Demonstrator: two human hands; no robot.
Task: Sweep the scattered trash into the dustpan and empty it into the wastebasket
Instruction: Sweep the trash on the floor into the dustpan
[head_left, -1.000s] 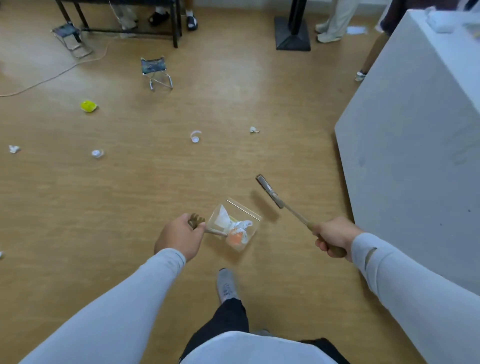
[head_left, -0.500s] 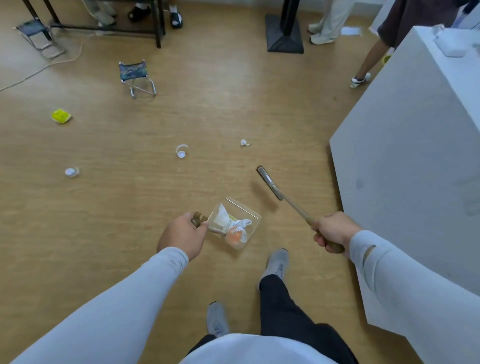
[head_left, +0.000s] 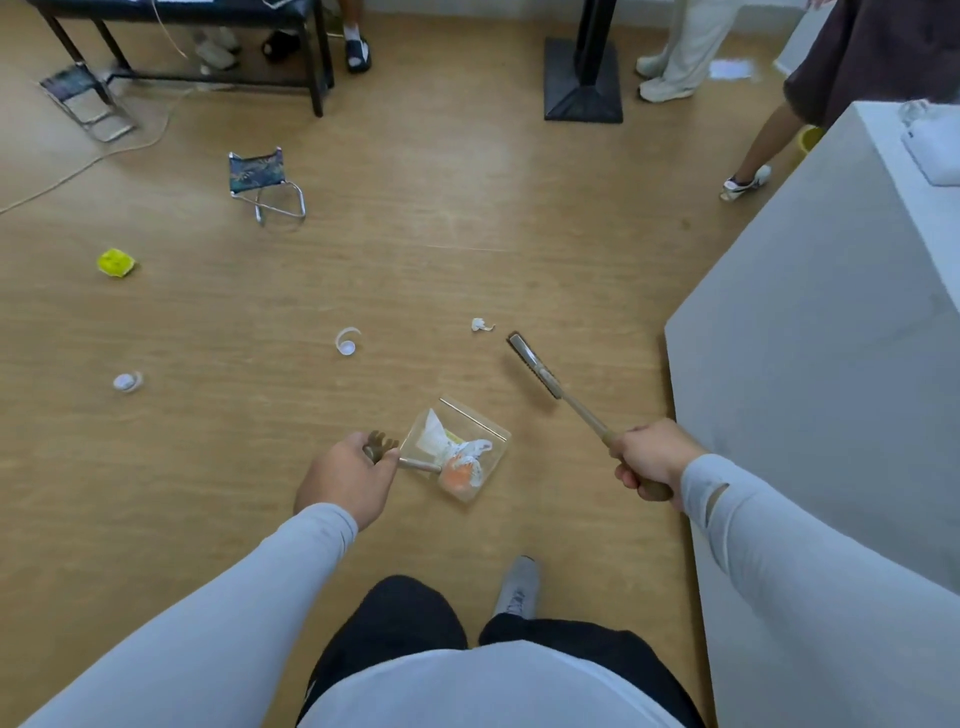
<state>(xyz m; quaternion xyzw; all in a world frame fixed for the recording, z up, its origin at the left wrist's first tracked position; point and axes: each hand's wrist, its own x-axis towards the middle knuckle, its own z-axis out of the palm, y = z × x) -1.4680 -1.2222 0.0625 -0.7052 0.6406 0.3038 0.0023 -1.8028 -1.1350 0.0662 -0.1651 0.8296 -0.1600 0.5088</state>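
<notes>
My left hand (head_left: 347, 478) grips the handle of a clear dustpan (head_left: 488, 431) held above the wooden floor; white and orange crumpled trash (head_left: 457, 457) lies inside it. My right hand (head_left: 652, 457) grips the handle of a small broom (head_left: 535, 371), whose head points up-left, off the floor. Scattered trash lies ahead: a white scrap (head_left: 480, 325) just beyond the broom head, a curled white piece (head_left: 347, 340), another white bit (head_left: 126, 382) at the left, and a yellow wad (head_left: 115, 262) farther left. No wastebasket shows.
A large white block (head_left: 831, 364) stands close on my right. A small folding stool (head_left: 265, 179) sits ahead on the left, a black bench (head_left: 218, 15) and a black stand base (head_left: 583, 88) at the back. People's legs and feet stand at the far right and back.
I have stepped forward; the floor trash now lies nearer and lower in view. Both hands keep the same hold on dustpan and broom, in much the same pose.
</notes>
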